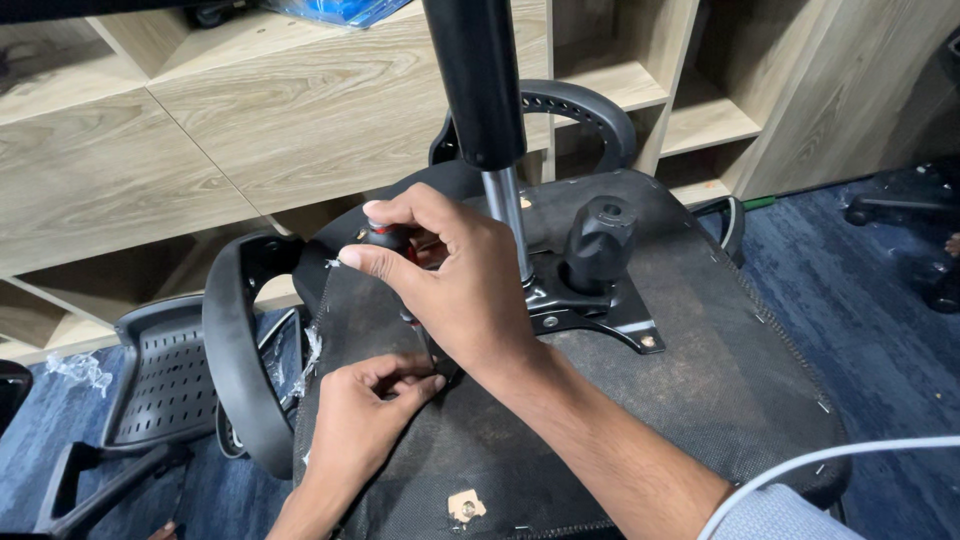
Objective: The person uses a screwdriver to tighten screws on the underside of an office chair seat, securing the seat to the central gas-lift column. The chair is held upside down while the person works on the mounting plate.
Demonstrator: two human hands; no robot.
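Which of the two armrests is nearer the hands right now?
The left armrest, the black loop beside the left hand; the other armrest sits behind the gas cylinder.

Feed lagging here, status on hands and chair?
Right hand grips screwdriver handle. Left hand pinches at its tip on upturned chair seat. Gas cylinder close beside.
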